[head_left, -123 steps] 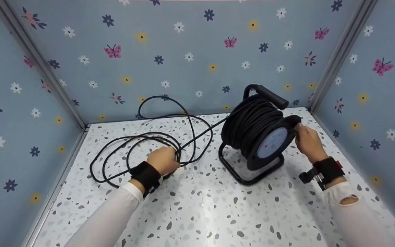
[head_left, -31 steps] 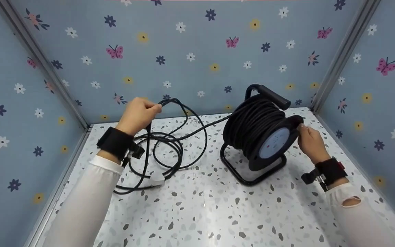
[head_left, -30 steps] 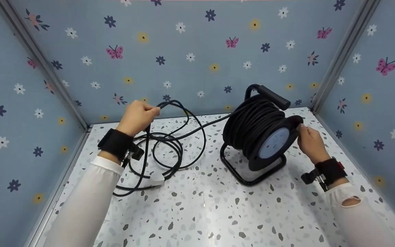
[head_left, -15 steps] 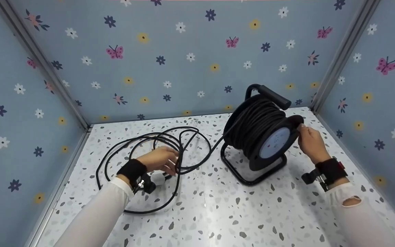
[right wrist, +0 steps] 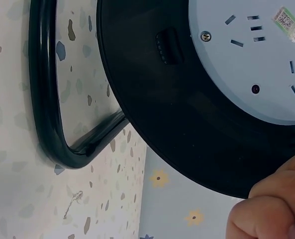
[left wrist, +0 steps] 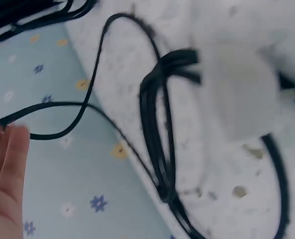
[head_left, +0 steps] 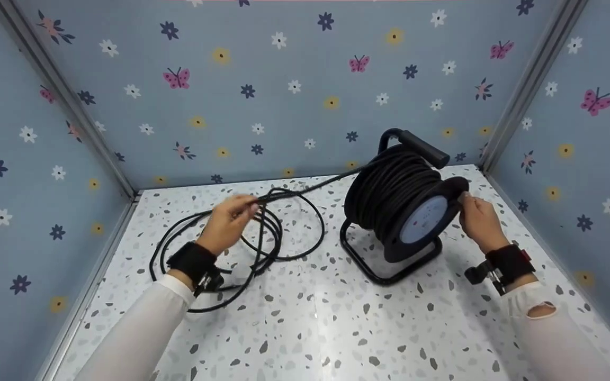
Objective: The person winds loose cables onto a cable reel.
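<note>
1. Black, thin, flexible cable (head_left: 331, 181) appears to be being guided onto a black plastic reel (head_left: 416, 222) with a round, pale blue socket face.
2. For the next move, steady tension on the line and a turn of the rim seem to be called for.
3. The cable is pinched at the fingertips of the left grip (head_left: 225, 223), left of the reel; slack loops are spread on the white, grey-speckled desk (head_left: 305, 328).
4. The reel's outer rim is clasped by the right grip (head_left: 481, 219).
</note>
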Available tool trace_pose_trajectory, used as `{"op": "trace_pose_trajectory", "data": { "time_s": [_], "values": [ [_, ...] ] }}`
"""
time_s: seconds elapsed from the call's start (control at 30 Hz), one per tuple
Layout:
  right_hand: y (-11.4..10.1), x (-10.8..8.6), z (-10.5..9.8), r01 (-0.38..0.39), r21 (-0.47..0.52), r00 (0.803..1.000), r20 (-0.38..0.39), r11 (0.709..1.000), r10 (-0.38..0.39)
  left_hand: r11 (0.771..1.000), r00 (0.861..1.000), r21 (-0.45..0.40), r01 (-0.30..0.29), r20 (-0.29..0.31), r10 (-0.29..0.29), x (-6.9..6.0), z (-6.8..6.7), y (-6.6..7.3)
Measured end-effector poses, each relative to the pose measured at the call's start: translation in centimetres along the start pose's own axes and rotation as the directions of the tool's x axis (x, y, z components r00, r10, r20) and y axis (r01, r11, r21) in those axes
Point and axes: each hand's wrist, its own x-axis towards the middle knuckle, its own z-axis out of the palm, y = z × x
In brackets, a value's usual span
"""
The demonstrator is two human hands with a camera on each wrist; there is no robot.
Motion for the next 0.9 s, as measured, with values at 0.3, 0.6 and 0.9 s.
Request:
{"op": "trace_pose_trajectory", "data": {
  "time_s": [0.3, 0.6, 0.9],
  "values": [
    [0.0, 0.2, 0.1, -0.002, -0.005, 1.000, -0.016, 1.000, 0.001, 0.936, 0.874, 0.082, -0.344, -0.337, 0.350, 5.5, -6.5, 6.9],
    [0.1, 0.3, -0.2, -0.013, -0.007, 1.000, -0.020, 1.000, 0.013, 0.608, 0.744, 0.596, -0.524, -0.028, 0.668, 6.2, -9.6, 10.3],
    [0.4, 0.2, 0.1, -0.012, 0.016, 1.000, -0.008, 1.000, 0.013, 0.830, 0.935, 0.468, -0.303, 0.314, 0.164, 2.9, -4.5, 3.7]
  ]
}}
